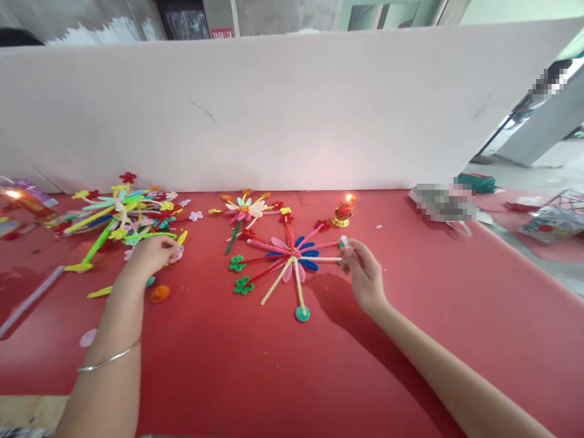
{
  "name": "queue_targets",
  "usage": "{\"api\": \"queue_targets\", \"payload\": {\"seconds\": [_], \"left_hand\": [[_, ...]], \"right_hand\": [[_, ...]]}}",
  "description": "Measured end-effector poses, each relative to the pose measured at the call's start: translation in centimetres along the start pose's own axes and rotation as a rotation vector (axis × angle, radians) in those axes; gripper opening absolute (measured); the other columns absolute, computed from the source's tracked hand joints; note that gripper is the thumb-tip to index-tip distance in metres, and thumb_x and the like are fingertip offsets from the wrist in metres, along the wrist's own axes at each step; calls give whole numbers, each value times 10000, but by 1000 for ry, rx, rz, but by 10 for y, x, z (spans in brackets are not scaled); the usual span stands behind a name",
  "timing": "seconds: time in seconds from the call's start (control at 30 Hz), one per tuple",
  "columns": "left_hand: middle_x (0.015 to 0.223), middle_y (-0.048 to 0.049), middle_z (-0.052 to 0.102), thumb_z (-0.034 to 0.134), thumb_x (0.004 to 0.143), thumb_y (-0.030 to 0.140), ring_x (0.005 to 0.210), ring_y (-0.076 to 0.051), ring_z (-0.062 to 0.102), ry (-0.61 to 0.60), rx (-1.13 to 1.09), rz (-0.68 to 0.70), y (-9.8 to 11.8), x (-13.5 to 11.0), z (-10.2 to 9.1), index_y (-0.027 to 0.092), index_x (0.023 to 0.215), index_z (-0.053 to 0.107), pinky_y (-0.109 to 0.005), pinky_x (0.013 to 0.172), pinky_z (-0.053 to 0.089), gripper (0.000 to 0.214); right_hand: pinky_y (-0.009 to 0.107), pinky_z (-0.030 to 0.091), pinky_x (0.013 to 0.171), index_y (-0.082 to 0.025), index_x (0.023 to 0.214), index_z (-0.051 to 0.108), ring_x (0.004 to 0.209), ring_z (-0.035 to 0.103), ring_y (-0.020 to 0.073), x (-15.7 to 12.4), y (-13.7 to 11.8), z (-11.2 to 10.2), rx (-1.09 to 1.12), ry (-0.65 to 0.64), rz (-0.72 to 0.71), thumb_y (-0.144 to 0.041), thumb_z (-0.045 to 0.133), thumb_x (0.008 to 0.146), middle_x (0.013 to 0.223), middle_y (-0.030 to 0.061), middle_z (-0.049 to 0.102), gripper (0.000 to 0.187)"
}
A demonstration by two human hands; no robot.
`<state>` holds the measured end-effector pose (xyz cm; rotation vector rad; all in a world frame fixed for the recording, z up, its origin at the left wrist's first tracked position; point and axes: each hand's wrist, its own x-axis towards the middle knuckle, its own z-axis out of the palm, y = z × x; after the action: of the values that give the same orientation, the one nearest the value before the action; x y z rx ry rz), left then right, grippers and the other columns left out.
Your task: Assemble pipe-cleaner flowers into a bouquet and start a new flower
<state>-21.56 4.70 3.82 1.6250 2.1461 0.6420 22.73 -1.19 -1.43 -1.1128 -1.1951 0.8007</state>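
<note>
On the red table, my right hand pinches a small white piece. Its fingertips are at the right ends of a fuzzy pipe-cleaner flower, which has pink and blue petals and long pink, red and cream stems. Green flower shapes tip two red stems, and a teal disc lies at the end of a cream one. My left hand reaches into the left pile with its fingers closed, beside a pale pink flower shape; what they hold, if anything, is hidden.
A lit red candle in a gold holder burns behind the flower; another lit candle stands at far left. A multicoloured pipe-cleaner pile and a smaller flower lie before a white board. An orange coil is near my left forearm.
</note>
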Motion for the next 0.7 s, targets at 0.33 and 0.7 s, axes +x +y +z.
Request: {"api": "queue_targets", "payload": {"seconds": [0.33,0.7], "left_hand": [[658,-5,625,780,602,372,615,-108,589,-579,-758,117,88,-44,73,138,797,642,-221,606,500,334],[726,-20,633,773,642,235,623,-77,580,-711,-989,-97,84,-47,104,132,807,659,-176,604,499,226]], "right_hand": [[280,448,584,-224,992,573,538,546,114,75,-13,-81,-180,276,-71,-362,736,631,712,-1,680,420],[213,331,399,-202,678,521,412,398,51,143,51,-81,424,150,297,-376,740,575,569,-48,562,298]]}}
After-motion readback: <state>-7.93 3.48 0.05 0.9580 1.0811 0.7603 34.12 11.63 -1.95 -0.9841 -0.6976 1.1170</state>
